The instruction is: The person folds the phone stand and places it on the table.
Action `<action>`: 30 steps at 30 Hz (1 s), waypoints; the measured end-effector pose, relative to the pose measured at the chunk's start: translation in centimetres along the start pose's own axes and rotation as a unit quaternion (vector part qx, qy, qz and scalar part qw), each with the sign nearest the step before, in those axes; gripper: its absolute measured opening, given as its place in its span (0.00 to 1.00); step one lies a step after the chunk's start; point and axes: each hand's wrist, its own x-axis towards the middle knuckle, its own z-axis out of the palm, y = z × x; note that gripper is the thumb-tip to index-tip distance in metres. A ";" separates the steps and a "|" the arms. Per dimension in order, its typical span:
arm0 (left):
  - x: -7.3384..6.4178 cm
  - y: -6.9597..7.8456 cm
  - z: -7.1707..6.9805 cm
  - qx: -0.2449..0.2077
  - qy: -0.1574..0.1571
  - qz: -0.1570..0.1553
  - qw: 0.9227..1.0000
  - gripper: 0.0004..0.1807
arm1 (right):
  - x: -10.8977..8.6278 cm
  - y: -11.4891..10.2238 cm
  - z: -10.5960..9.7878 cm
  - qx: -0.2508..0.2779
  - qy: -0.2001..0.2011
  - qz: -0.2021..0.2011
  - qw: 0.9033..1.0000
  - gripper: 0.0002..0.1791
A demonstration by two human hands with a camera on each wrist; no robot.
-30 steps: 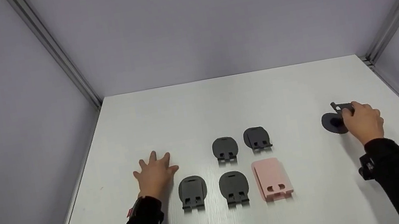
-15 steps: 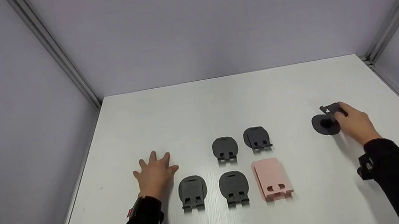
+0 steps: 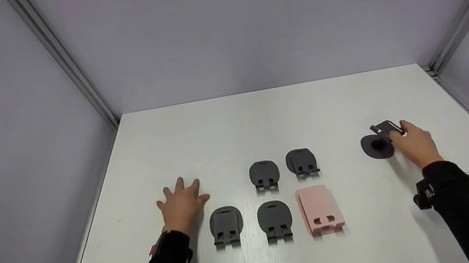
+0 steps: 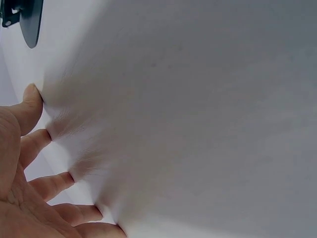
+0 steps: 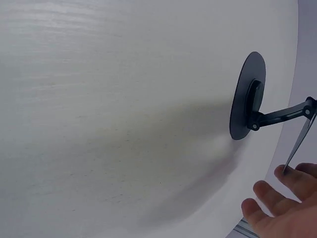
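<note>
With fingers spread, my left hand (image 3: 180, 208) rests on the white tabletop, its fingertips pressing the surface in the left wrist view. A folded dark grey phone stand (image 3: 226, 221) lies just right of it. My right hand (image 3: 418, 147) pinches the upper plate (image 3: 385, 128) of an unfolded dark phone stand at the right side of the table. Its round base (image 5: 241, 106) faces the tabletop in the right wrist view, and the hinged arm (image 5: 283, 115) slants from the base to the plate. The thumb is hidden in that view.
More folded dark stands lie in the middle: one front (image 3: 274, 217), two behind (image 3: 264, 174) (image 3: 301, 162). A folded pink phone stand (image 3: 320, 207) lies beside them. Grey panels (image 3: 255, 24) wall the table (image 3: 234, 127) at the back and sides.
My right hand has moved left with the dark phone stand, whose upper plate now tilts more into view. My left hand and the folded stands have stayed in place.
</note>
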 end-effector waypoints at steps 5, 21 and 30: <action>0.0 0.2 -0.1 -0.002 0.002 -0.001 1.000 0.32 | -0.1 -0.2 -0.2 -0.018 -0.001 0.039 0.999 0.43; 0.2 -0.3 -0.1 -0.004 -0.017 -0.003 1.000 0.34 | -0.7 -0.6 0.7 0.197 -0.005 0.046 0.979 0.31; 0.1 -0.6 0.1 -0.019 -0.012 -0.005 1.000 0.33 | -0.8 -4.1 1.2 0.236 0.005 -0.019 0.971 0.25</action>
